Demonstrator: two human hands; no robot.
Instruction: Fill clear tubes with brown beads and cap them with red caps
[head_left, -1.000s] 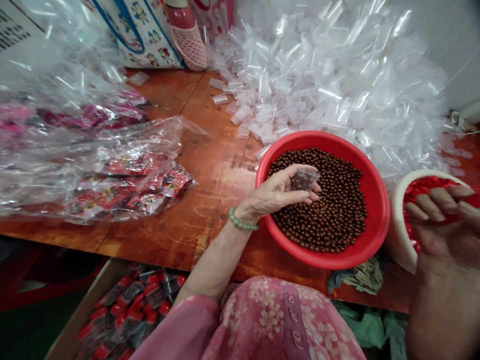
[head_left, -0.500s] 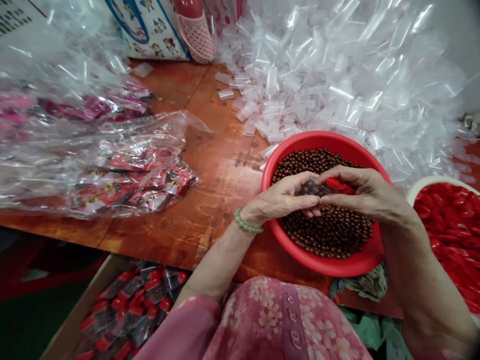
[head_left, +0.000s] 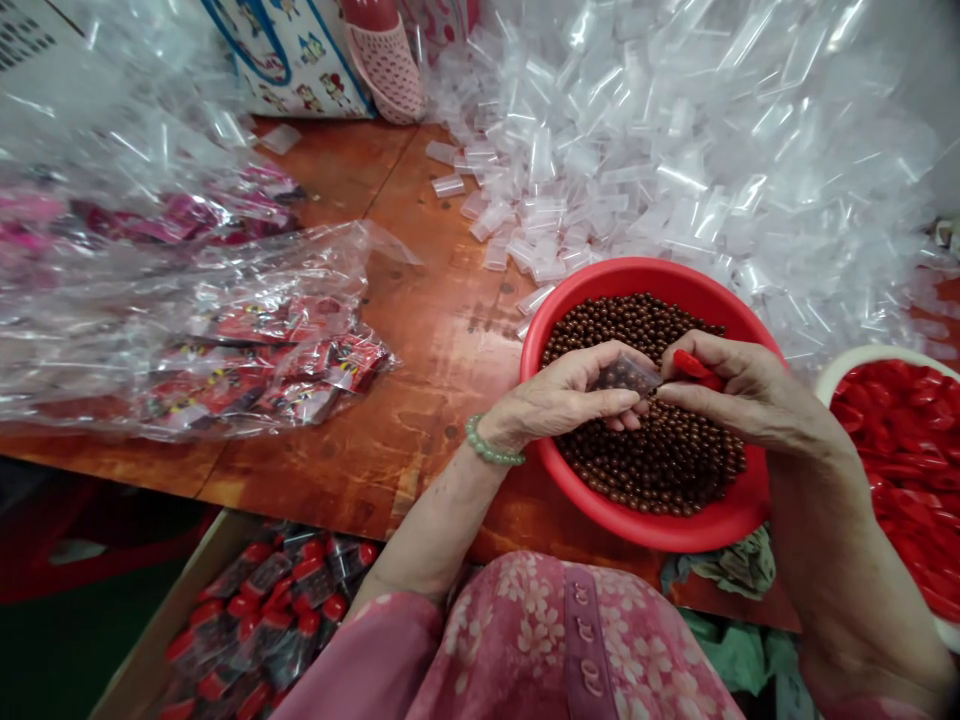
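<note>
Over a red basin [head_left: 750,300] of small brown balls [head_left: 652,470], both my hands meet in the middle. My left hand [head_left: 570,400] is closed around a small clear plastic container [head_left: 628,374] with brown balls inside, its mouth end turned to the right. A red plastic cap [head_left: 697,370] sits in the fingers of my right hand [head_left: 750,395]. The thumb and forefinger of that hand are at the container's right end; whether they pinch a ball there I cannot make out.
A heap of clear plastic containers [head_left: 615,150] spreads behind the basin. A white-rimmed tub [head_left: 832,375] of red caps [head_left: 907,470] stands right. Bagged red packets [head_left: 300,365] lie left. A box [head_left: 157,610] of filled, red-capped containers [head_left: 255,610] is below the table edge.
My right hand, with the red cap, has shifted slightly right from the container. More of the container's right end shows between my hands.
</note>
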